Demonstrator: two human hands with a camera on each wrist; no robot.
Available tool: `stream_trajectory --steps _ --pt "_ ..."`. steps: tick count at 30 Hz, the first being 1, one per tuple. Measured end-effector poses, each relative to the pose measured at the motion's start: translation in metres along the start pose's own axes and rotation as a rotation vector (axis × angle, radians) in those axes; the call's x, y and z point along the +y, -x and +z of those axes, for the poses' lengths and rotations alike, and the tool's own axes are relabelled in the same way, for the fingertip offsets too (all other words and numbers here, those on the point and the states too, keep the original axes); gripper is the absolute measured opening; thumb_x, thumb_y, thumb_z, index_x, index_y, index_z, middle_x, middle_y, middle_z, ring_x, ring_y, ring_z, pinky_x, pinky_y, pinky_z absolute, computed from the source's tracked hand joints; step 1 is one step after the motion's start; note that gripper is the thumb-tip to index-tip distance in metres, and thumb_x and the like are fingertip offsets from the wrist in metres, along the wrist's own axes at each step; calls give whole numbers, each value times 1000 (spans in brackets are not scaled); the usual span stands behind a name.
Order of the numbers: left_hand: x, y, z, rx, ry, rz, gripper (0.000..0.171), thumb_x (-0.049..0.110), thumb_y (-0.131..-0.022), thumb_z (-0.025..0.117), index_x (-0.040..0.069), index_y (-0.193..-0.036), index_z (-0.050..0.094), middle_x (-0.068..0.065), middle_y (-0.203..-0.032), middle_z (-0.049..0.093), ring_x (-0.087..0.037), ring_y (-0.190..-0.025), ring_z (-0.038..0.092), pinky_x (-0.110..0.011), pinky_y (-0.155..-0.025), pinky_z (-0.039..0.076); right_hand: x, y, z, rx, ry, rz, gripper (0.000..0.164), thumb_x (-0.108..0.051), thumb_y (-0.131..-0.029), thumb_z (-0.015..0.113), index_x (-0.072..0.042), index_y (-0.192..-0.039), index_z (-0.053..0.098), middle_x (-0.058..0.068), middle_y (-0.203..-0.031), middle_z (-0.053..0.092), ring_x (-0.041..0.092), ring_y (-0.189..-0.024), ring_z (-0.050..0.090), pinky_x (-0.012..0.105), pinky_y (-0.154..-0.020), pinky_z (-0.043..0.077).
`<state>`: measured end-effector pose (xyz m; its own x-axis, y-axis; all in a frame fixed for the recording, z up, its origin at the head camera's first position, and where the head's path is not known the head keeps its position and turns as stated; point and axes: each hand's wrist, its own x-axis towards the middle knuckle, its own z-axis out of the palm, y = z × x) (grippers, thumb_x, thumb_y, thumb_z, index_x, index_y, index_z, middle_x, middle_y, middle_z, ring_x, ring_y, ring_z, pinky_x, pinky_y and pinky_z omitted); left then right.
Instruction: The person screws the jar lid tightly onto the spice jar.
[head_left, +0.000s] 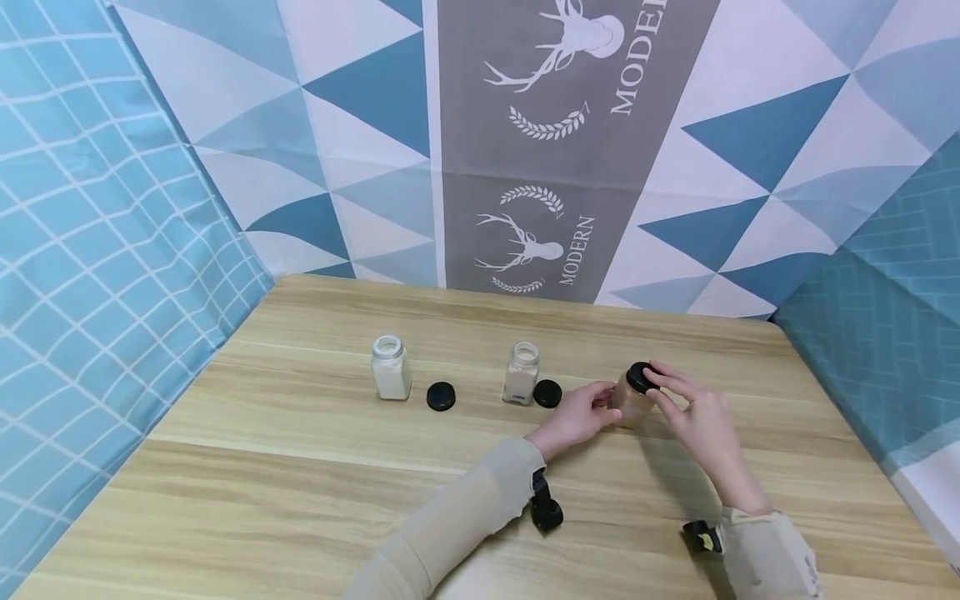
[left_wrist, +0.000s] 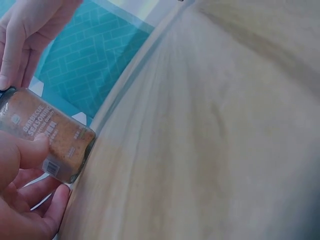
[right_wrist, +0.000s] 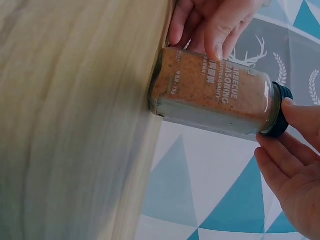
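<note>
A glass jar of orange-brown barbecue seasoning (head_left: 630, 408) stands upright on the wooden table, its lettered label legible in the right wrist view. My left hand (head_left: 576, 417) holds the jar low on its side, thumb on one face and fingers around the other. On the jar's mouth sits a black lid (right_wrist: 283, 110). The thumb and fingers of my right hand (head_left: 701, 421) pinch that lid from its rim. Whether the lid is screwed tight I cannot tell.
To the left stand an uncapped jar of white powder (head_left: 392, 380) and an uncapped jar with pale pinkish contents (head_left: 519, 380). One black lid (head_left: 441, 396) lies beside the first, another black lid (head_left: 547, 393) beside the second. Patterned cloth (head_left: 517, 150) hangs behind the table.
</note>
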<state>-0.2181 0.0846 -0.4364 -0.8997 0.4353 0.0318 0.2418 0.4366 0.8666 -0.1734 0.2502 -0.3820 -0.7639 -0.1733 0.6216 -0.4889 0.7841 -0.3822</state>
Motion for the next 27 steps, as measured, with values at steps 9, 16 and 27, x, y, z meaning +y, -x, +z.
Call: stream_trajectory --steps 9,16,27 --pt "0 1 1 -10 16 -20 46 25 -86 63 14 -129 50 -1 -124 57 -12 -112 54 -19 -91 43 6 -1 -5 -122 -33 26 28 -7 -82 66 -5 -110 64 13 -118 59 29 -97 59 35 -74 48" --pt "1 0 -1 -17 25 -26 42 25 -85 64 15 -124 53 -1 -122 58 -11 -111 54 -20 -91 43 10 -6 -11 -240 -122 32 28 -8 -86 61 -7 -114 58 11 -127 51 12 -113 48 15 -91 42" --pt "1 -2 -2 -28 -9 -25 47 25 -85 64 15 -129 49 -2 -122 59 -10 -109 54 -20 -90 43 17 -9 -15 -286 -88 11 35 -16 -87 61 -14 -121 60 9 -127 55 -11 -114 39 1 -86 32"
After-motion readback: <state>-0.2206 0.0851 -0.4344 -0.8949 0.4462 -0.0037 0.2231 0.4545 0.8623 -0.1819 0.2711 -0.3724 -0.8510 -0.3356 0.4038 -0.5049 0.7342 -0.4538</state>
